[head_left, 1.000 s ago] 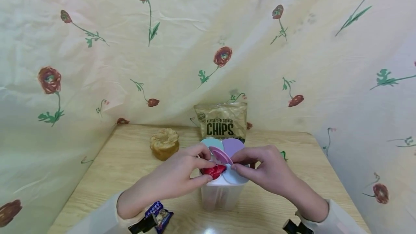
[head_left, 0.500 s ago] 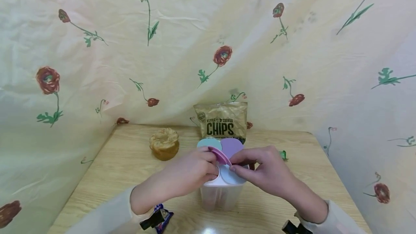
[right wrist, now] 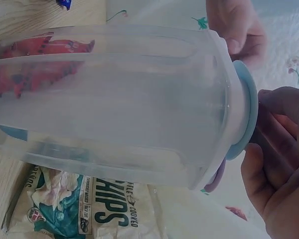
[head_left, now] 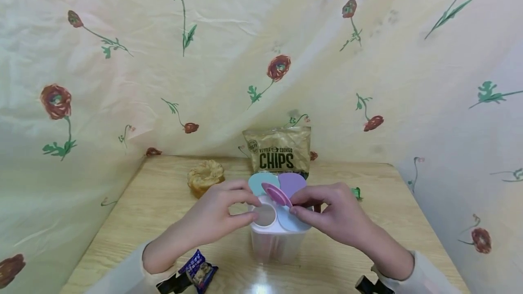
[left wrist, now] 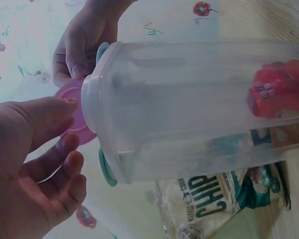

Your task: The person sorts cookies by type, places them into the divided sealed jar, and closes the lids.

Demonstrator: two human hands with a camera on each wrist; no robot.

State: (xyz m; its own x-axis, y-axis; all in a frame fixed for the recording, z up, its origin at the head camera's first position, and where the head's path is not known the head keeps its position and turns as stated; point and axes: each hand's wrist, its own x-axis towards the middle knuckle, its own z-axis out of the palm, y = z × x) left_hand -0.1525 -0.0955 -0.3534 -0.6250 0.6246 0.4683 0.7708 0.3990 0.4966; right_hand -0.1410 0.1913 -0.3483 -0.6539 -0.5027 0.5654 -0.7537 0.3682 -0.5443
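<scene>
A clear plastic container (head_left: 278, 247) with several coloured lids stands upright on the table. My right hand (head_left: 337, 214) pinches the edge of its pink lid (head_left: 274, 192), which is tilted up off the round opening (head_left: 267, 216). At the left rim of that opening my left hand (head_left: 214, 217) has its thumb and fingers spread, holding nothing. Through the wall in the left wrist view, a red wrapped packet (left wrist: 275, 90) lies at the container's bottom. The teal lid (head_left: 263, 182), purple lid (head_left: 292, 183) and light blue lid (head_left: 292, 219) lie flat in place.
Behind the container a gold chips bag (head_left: 278, 151) stands against the flowered cloth (head_left: 220, 76). A ring-shaped pastry (head_left: 204, 177) sits at back left. The blue snack packet (head_left: 201, 272) lies near my left wrist, and a green wrapped item (head_left: 357, 193) is beyond my right hand.
The red packet has gone from my left hand down through the opening into the container. My left hand has pulled back leftward with fingers apart. My right hand keeps holding the pink lid.
</scene>
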